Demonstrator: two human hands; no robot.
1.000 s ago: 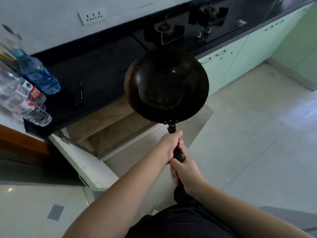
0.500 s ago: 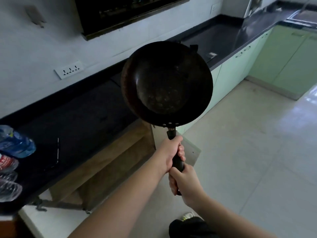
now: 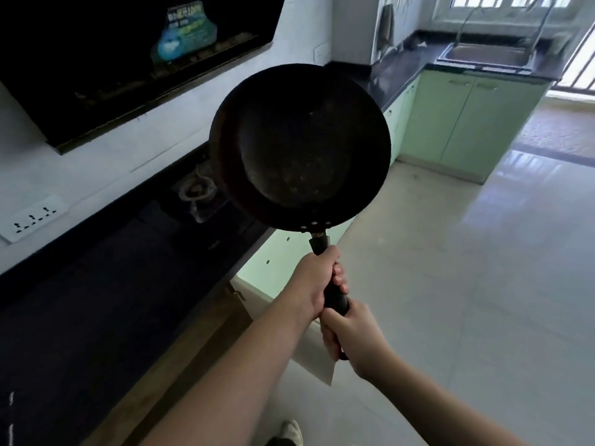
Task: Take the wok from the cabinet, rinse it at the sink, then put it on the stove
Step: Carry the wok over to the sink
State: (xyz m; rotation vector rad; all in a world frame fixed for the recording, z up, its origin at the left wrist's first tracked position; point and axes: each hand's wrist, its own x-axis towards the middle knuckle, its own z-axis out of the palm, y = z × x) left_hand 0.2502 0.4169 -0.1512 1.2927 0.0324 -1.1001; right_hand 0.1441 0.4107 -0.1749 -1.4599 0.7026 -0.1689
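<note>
Holding wok [image 3: 299,149] handle, both grips wrapped tight: left hand [image 3: 310,284] | right hand [image 3: 352,336] | hood sticker [image 3: 185,35] unreadable

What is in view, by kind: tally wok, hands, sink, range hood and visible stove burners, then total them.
wok: 1
hands: 2, left hand and right hand
sink: 1
range hood: 1
stove burner: 1
Total: 6

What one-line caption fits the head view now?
Both hands, left hand and right hand, grip the wok handle, sink far ahead.
</note>
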